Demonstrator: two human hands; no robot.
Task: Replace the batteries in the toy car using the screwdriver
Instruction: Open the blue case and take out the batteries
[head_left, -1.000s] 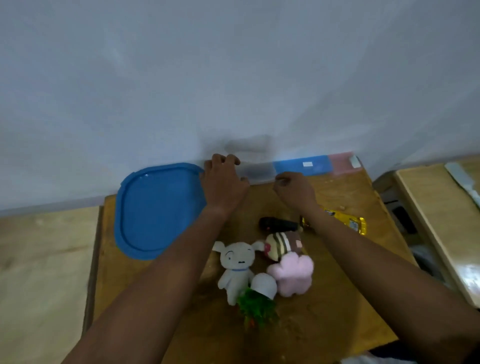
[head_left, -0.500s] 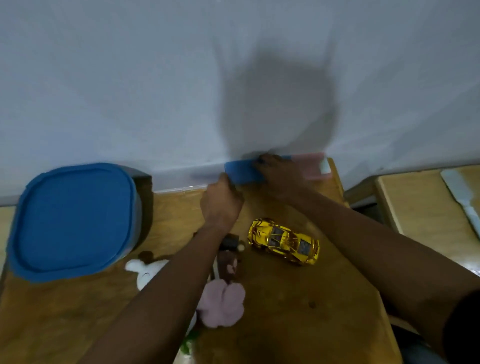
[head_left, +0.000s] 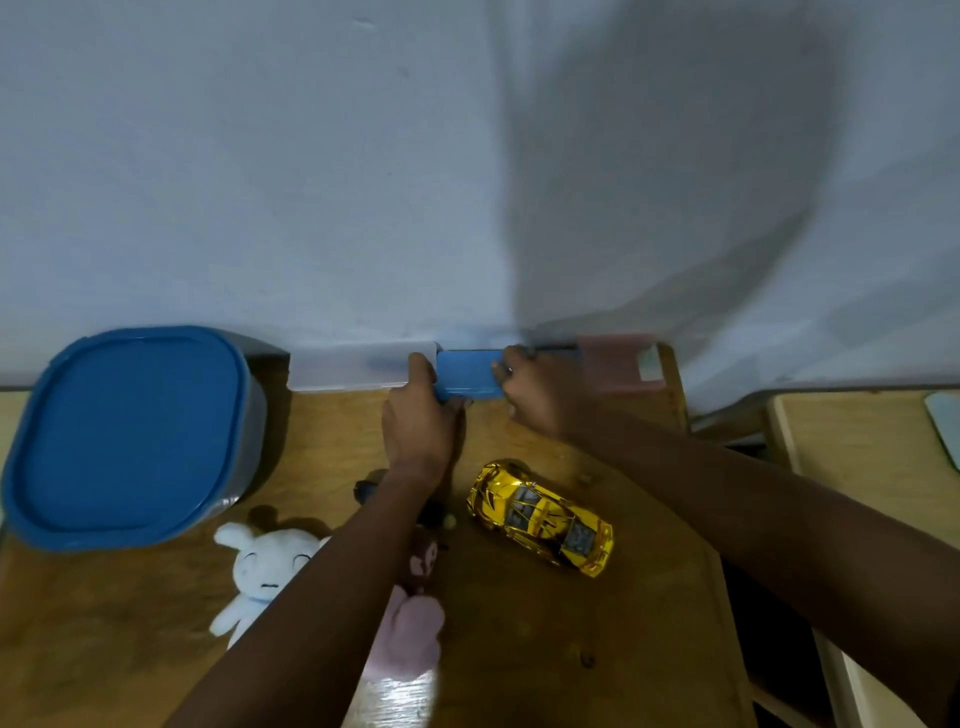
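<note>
A shiny gold toy car (head_left: 540, 516) stands on its wheels on the wooden table (head_left: 571, 639), right of my left forearm. At the back edge against the wall lies a small blue box (head_left: 467, 373). My left hand (head_left: 421, 421) grips its left end and my right hand (head_left: 535, 392) grips its right end. No screwdriver or batteries show in this view.
A white box (head_left: 353, 370) sits left of the blue one and a pink box (head_left: 618, 361) sits right of it. A large blue-lidded container (head_left: 124, 436) fills the left. A white plush (head_left: 265, 571), a pink plush (head_left: 410, 634) and a dark object (head_left: 366, 491) lie by my left arm. Another table (head_left: 872, 457) stands at right.
My view has shifted closer to the wall. My left hand moved from the container's edge to the blue box, and my right hand moved onto its other end.
</note>
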